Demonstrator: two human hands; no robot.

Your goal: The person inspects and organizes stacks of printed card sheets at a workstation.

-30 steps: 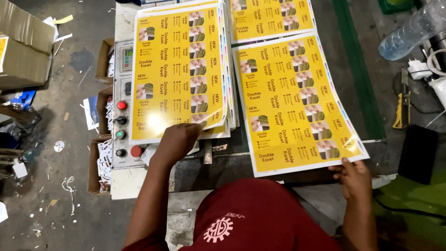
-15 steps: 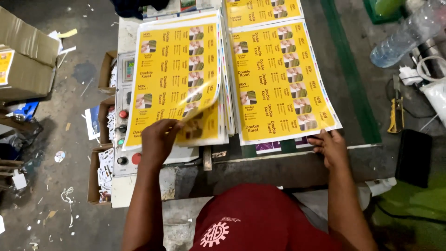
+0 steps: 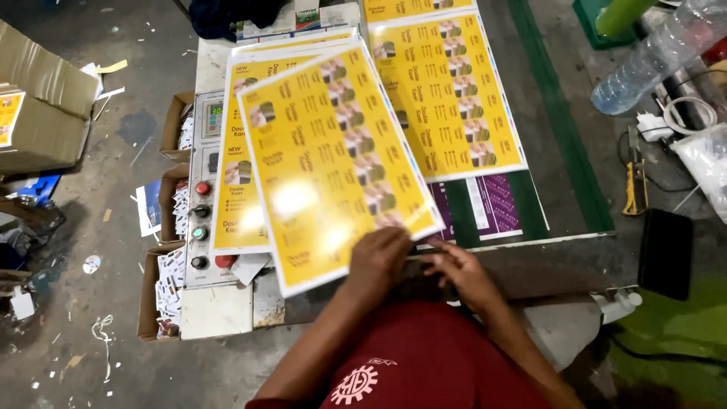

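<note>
My left hand (image 3: 379, 257) grips the near right corner of a glossy yellow printed sheet (image 3: 333, 159), lifted off the yellow stack (image 3: 235, 197) and tilted across it. My right hand (image 3: 458, 273) is close beside the left, fingers touching the same corner at the table's front edge. A second yellow sheet (image 3: 450, 95) lies flat to the right on the green table (image 3: 560, 144), over a purple sheet (image 3: 492, 204).
A control panel with red and green buttons (image 3: 201, 227) sits left of the stack. Cardboard boxes of small cards (image 3: 163, 288) hang at the machine's left side. A plastic bottle (image 3: 651, 64), yellow cutter (image 3: 634, 182) and black pad (image 3: 665, 254) lie at right.
My left hand has lifted the top sheet off the stack and swung it rightward. My right hand left the right sheet and came over to the lifted sheet's corner.
</note>
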